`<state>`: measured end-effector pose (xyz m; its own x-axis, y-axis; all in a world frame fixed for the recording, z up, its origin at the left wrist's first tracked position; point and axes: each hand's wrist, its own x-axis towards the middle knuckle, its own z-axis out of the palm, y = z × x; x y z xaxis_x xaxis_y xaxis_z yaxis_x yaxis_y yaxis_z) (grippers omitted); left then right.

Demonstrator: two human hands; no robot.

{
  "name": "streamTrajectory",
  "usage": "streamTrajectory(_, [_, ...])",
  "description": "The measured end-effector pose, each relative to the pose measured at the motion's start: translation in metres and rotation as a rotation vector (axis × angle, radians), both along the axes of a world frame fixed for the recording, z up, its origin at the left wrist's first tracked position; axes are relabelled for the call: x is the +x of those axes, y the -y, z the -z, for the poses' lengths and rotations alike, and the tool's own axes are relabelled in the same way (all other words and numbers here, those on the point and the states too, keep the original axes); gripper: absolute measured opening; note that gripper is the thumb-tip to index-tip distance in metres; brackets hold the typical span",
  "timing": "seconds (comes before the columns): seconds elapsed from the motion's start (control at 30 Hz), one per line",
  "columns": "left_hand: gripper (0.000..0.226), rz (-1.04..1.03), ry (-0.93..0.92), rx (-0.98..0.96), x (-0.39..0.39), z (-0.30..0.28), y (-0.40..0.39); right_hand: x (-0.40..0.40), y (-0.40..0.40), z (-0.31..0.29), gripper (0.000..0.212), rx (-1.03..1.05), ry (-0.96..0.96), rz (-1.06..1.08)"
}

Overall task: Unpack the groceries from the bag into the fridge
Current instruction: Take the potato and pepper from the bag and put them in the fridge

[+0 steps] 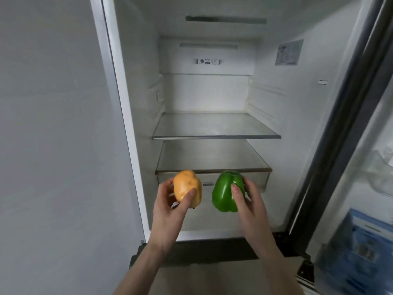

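Observation:
The fridge point(136, 86) stands open in front of me with bare glass shelves. My left hand point(168, 209) grips an orange-yellow bell pepper point(185, 185), thumb across its front. A glossy green bell pepper point(223, 191) is held in my right hand point(251, 207), with the thumb pressed on its side. Both peppers hover side by side in front of the lower shelf point(212, 170) and the drawer below it. The grocery bag is out of view.
An upper glass shelf point(215, 136) spans the fridge at mid height. The open fridge door point(350, 145) stands to the right, with a blue package point(361, 252) and clear plastic wrapping point(382, 173) in its racks. A grey wall point(53, 145) fills the left.

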<state>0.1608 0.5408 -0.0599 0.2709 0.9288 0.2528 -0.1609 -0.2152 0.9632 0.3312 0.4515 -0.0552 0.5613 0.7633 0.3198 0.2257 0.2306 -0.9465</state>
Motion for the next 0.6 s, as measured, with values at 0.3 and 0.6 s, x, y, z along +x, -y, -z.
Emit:
streamTrajectory(0.3, [0.059, -0.009, -0.047, -0.020, 0.024, 0.002, -0.063, 0.020, -0.060, 0.000, 0.040, 0.014, -0.063, 0.079])
streamTrajectory(0.6, [0.058, -0.212, -0.270, 0.093, 0.053, 0.003, -0.118, 0.069, -0.117, -0.010, 0.037, -0.087, 0.048, 0.228])
